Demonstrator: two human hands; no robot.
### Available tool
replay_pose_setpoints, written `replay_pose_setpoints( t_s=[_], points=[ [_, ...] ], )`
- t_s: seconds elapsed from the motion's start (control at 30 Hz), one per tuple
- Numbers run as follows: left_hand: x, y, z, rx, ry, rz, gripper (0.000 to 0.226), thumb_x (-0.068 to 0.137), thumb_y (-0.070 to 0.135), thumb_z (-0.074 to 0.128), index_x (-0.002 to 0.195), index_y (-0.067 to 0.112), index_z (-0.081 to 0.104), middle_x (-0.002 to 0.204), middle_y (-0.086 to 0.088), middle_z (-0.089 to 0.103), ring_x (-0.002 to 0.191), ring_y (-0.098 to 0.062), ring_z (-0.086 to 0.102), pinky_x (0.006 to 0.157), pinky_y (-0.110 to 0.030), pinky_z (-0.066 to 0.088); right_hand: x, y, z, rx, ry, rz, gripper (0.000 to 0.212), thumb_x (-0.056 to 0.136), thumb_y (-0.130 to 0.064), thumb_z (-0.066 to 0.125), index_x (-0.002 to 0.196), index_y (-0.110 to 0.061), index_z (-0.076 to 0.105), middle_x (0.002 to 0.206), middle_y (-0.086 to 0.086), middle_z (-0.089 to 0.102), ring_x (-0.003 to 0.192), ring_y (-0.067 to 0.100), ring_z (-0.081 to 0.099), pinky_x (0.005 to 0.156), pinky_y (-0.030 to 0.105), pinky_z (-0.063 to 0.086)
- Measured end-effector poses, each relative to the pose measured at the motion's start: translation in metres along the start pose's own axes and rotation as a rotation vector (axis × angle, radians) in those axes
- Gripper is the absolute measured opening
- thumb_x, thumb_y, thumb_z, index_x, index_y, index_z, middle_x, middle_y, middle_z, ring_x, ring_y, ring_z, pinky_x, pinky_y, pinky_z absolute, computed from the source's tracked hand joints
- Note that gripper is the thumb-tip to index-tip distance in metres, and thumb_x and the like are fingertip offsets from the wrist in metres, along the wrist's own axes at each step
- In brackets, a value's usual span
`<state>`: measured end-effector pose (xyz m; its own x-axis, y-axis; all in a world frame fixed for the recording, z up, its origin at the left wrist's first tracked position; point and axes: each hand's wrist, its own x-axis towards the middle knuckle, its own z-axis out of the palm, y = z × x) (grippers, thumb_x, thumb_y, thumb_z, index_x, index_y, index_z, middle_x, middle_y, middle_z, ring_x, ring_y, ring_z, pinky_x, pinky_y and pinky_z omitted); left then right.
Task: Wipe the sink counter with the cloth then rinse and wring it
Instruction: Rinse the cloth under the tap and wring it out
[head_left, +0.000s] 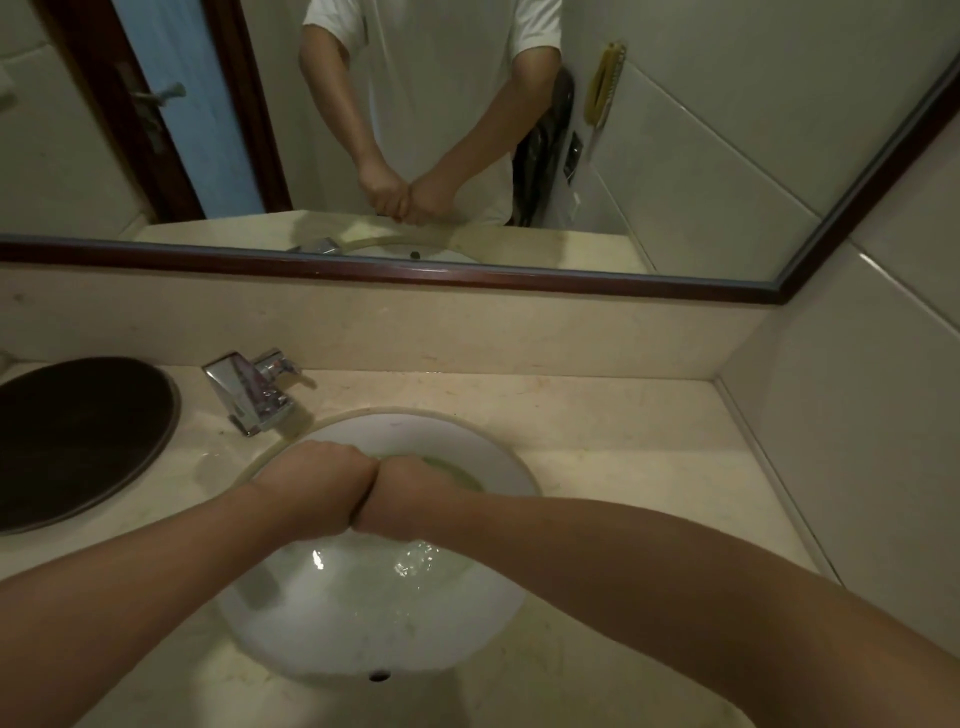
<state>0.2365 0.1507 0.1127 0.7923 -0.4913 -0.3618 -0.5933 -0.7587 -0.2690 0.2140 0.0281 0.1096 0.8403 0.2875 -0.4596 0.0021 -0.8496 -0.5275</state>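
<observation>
Your left hand (319, 486) and right hand (410, 496) are fisted knuckle to knuckle, clamped on the pale green cloth (449, 467) above the round white ceramic sink (498, 457), water pooled beneath.

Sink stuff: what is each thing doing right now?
Left hand: fisted on the cloth, touching the other hand.
Right hand: fisted on the cloth.
Cloth: green, bunched, mostly hidden.
Sink: water splashing inside.
Faucet: no stream visible.
Dark tray: flat on the counter.

One head-worn view looks steeply down, close over the sink (363, 623), mirror (675, 156) ahead
</observation>
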Motion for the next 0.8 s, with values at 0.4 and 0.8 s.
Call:
replay_pose_setpoints(
  t_s=[0.4,0.8],
  points=[
    [0.02,-0.009,0.004,-0.206,-0.129,-0.201,0.02,0.088,0.016,0.053,0.102,0.021,0.067,0.097,-0.002,0.065,0.078,-0.019,0.053,0.067,-0.023,0.039,0.021,-0.009,0.002,-0.255,0.079,0.057,0.023,0.092,-0.012,0.052,0.105,-0.004,0.069,0.095,0.014,0.065,0.093,0.032,0.065,0.072,0.034,0.047],
    [-0.013,-0.02,0.041,-0.266,0.006,-0.057,0.026,0.082,0.011,0.054,0.106,0.019,0.058,0.101,-0.005,0.066,0.091,-0.029,0.064,0.07,-0.036,0.049,0.034,-0.009,0.044,-0.021,0.012,-0.032,0.026,0.076,-0.035,0.058,0.092,-0.016,0.065,0.09,0.006,0.068,0.088,0.031,0.066,0.079,0.04,0.056]
  ],
)
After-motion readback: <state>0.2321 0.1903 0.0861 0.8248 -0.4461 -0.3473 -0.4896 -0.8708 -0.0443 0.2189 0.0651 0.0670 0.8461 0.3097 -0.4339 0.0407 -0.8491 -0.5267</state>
